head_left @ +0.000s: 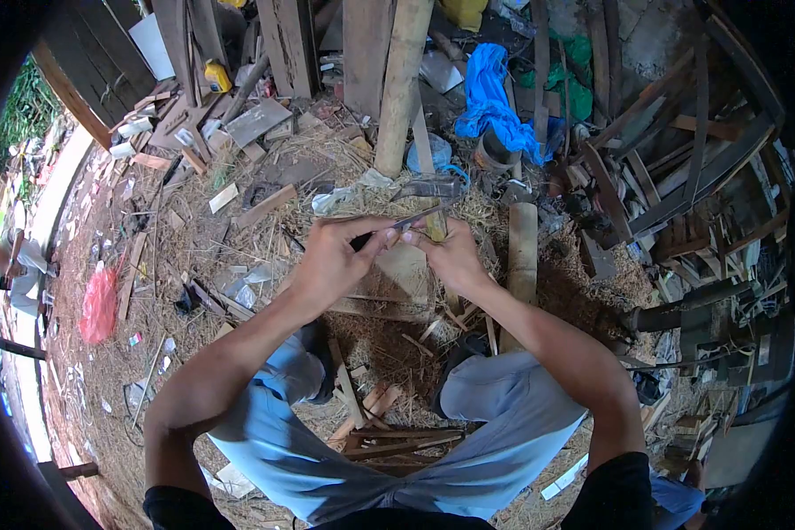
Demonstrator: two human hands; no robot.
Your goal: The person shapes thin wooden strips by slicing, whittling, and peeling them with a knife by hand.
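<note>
Both hands are raised close together above a wooden block (396,278) on the ground. My left hand (349,252) is closed, its fingers wrapped round a thin dark tool (412,218) that points up and right. My right hand (450,256) is closed too, thumb and fingers pinched near the tool's blade; whatever it holds is too small to make out. Just beyond the hands lies a hammer-like metal head (428,188).
A bamboo post (404,88) stands ahead, and a bamboo piece (522,247) lies right. A blue plastic bag (490,97) hangs by a bucket (495,152). Wooden frames (680,159) crowd the right. A pink bag (98,305) and a seated person (26,265) are at left.
</note>
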